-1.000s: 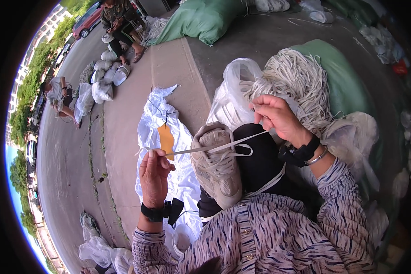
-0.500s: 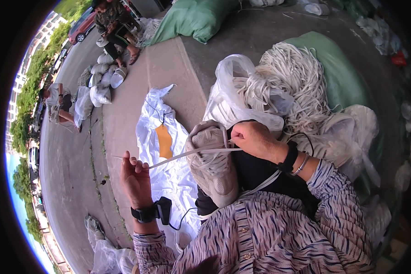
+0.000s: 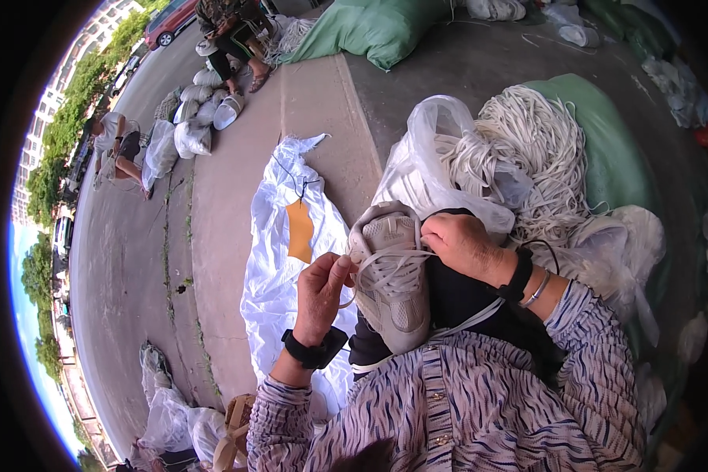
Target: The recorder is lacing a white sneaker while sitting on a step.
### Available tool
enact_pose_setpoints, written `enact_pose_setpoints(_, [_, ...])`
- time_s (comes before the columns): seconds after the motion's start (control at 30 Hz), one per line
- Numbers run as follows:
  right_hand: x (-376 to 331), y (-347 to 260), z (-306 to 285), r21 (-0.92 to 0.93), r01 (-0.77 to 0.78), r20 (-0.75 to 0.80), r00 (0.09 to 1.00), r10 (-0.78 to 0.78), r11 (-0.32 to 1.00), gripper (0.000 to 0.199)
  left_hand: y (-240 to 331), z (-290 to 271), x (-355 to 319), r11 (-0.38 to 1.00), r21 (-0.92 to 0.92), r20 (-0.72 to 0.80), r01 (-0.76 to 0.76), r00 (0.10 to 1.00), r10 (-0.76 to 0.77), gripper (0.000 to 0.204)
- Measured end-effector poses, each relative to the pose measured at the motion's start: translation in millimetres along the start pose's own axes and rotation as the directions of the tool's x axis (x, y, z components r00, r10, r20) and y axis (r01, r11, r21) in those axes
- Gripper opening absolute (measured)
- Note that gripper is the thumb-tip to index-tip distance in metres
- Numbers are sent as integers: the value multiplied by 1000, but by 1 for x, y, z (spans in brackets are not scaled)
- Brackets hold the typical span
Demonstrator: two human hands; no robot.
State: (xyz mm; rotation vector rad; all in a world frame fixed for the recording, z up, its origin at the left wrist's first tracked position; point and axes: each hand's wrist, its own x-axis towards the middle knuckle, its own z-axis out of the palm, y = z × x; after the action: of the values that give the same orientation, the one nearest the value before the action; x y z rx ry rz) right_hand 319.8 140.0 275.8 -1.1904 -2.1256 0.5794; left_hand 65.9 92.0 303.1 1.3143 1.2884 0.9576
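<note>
A beige sneaker (image 3: 402,305) rests on my lap over black trousers, its opening toward the far side. White shoelace (image 3: 392,267) crosses its tongue in several rows. My left hand (image 3: 322,291) is closed at the shoe's left edge, thumb and fingers pinching the lace. On the other side, my right hand (image 3: 464,245) is closed too, gripping lace by the upper right eyelets. Its fingertips are partly hidden by the hand. A loose length of lace trails across my lap toward the right.
A big heap of white laces (image 3: 539,157) lies at right, beside a clear plastic bag (image 3: 417,169) and a green sack (image 3: 606,141). A white sheet (image 3: 267,291) covers ground at left. Two people sit farther off near stuffed bags (image 3: 193,138). Another green sack (image 3: 385,31) lies beyond.
My left hand has come in from the far left to the shoe's edge, and the lace stretched between my hands has been drawn in. My right hand stays beside the eyelets.
</note>
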Motion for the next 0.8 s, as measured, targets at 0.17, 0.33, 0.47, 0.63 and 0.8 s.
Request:
enact_pose_setpoints(0.17, [10,9,-14,-3,51,238,970,-49,999,7,-2,4,2,990,110,-39,-88,995,92,23])
enact_pose_setpoints(0.33, [27,12,-26,-143,325,367,895,-255,935,16,-5,4,6,925,296,32,-239,970,241,19])
enact_pose_setpoints(0.47, [44,10,-32,-88,355,559,791,-248,931,14,-7,-5,16,958,251,150,-140,983,105,22])
enact_pose_setpoints(0.63, [52,3,-34,-133,457,566,763,-311,879,12,-13,-11,20,980,183,198,-75,979,38,23])
enact_pose_setpoints(0.8, [59,-5,-32,-174,345,634,756,-163,922,7,-19,-12,21,995,89,249,-46,968,22,19])
